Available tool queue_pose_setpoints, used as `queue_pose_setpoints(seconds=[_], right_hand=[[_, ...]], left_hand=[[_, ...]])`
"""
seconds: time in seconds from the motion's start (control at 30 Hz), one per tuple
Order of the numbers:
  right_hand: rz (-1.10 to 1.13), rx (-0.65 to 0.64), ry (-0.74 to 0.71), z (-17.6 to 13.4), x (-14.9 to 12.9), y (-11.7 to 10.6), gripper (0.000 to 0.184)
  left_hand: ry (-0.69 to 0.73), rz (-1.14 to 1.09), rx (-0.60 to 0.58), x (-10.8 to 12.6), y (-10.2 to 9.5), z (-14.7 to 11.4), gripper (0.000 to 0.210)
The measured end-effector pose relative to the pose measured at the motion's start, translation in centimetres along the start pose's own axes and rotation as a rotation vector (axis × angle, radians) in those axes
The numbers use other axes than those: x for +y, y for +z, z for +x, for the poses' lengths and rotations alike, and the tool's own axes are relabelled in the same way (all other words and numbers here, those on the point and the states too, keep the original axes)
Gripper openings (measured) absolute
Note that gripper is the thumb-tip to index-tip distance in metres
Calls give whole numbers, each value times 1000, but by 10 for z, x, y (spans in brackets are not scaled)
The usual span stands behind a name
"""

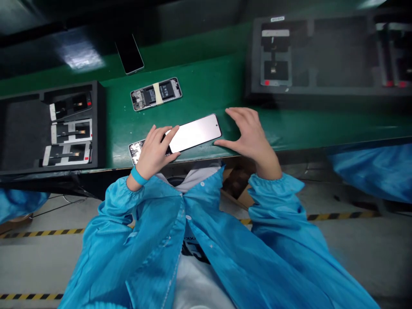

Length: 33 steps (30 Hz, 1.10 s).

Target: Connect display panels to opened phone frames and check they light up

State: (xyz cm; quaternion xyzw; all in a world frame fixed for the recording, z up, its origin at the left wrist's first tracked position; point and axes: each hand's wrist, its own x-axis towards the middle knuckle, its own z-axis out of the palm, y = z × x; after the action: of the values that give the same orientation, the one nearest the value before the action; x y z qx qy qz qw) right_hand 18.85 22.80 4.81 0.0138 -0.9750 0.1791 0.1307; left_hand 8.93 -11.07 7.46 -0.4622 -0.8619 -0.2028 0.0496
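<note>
A phone screen [196, 133], lit plain white, lies at a slant near the front edge of the green bench. My left hand [155, 148] is over its left end, thumb at the near edge and fingers reaching across to the far side. From under that hand the opened phone body [135, 150] pokes out, its inner parts bare; how it joins the screen is hidden. To the right of the screen, my right hand [249, 134] is held with thumb and fingers spread, nothing between them. Farther back lies another opened phone [167, 91] with a pale strip across its battery.
At left, a black foam tray [100, 128] holds several screen parts [71, 131]. A second black tray [301, 93] stands at the right rear with more screen parts [275, 58]. A dark phone [129, 53] lies at the back. The green bench [206, 92] ends just before my body.
</note>
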Motion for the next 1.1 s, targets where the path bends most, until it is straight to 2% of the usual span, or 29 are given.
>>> queue_pose_setpoints(seconds=[0.23, 0.37, 0.43, 0.57, 0.67, 0.8, 0.93, 1.1], right_hand=[[9, 2, -12, -1, 3, 2, 108], [28, 14, -28, -2, 5, 5, 108], [39, 19, -28, -3, 4, 4, 108], [52, 22, 9, -3, -1, 2, 103], [59, 30, 18, -3, -3, 1, 110], [58, 36, 24, -2, 0, 4, 112], [75, 81, -30, -3, 6, 9, 109], [70, 119, -56, -3, 8, 11, 113]], left_hand=[[-1, -47, -5, -2, 3, -3, 81], [-37, -72, -57, -18, -11, -12, 105], [-70, -71, -84, -29, -21, -21, 109], [-77, -92, -160, -41, -33, -37, 92], [-62, -127, -166, -40, -34, -40, 81], [-37, -192, -199, -44, -34, -39, 80], [-22, -209, -203, -50, -34, -38, 76], [-37, -228, -212, -54, -39, -42, 91]])
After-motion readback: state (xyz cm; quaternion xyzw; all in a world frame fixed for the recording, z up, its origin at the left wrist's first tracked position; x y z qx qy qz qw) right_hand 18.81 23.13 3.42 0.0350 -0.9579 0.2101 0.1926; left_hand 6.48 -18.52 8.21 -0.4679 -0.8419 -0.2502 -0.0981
